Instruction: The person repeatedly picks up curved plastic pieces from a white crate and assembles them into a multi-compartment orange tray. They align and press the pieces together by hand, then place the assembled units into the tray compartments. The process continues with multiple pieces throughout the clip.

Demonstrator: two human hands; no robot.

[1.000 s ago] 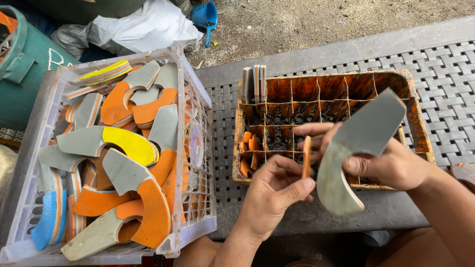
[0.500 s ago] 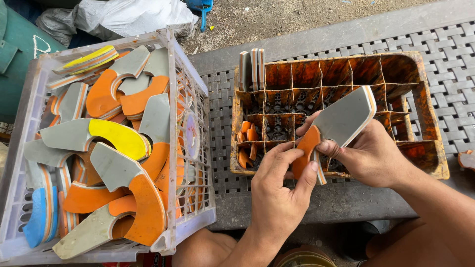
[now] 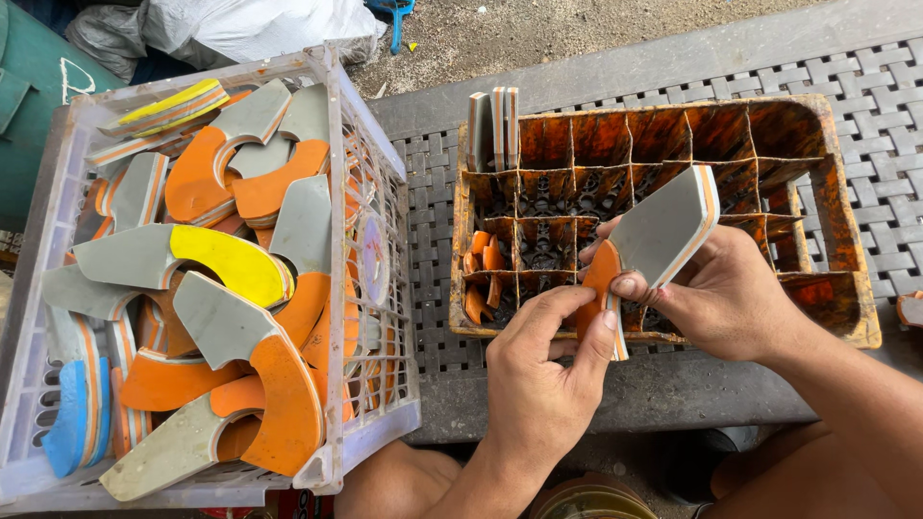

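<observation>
My right hand (image 3: 733,298) grips a grey rubber offcut (image 3: 663,231) with an orange and white layered edge, held over the front of the orange divided crate (image 3: 846,207). My left hand (image 3: 543,384) pinches the orange curved end (image 3: 602,279) of the same piece between thumb and fingers. Both hands hover above the crate's front row of compartments. Small orange scraps (image 3: 484,259) lie in the left compartments. Three flat grey pieces (image 3: 492,125) stand upright in the crate's back left corner.
A white plastic crate (image 3: 370,423) at my left is heaped with curved grey, orange and yellow rubber offcuts (image 3: 216,259). Both crates rest on a grey lattice surface (image 3: 423,192). A green bin (image 3: 29,106) and a white sack (image 3: 260,24) lie beyond, on dirt ground.
The grey piece has dropped from a raised, tilted hold toward the crate's front compartments. My left hand has moved from a separate orange strip onto the piece's orange end.
</observation>
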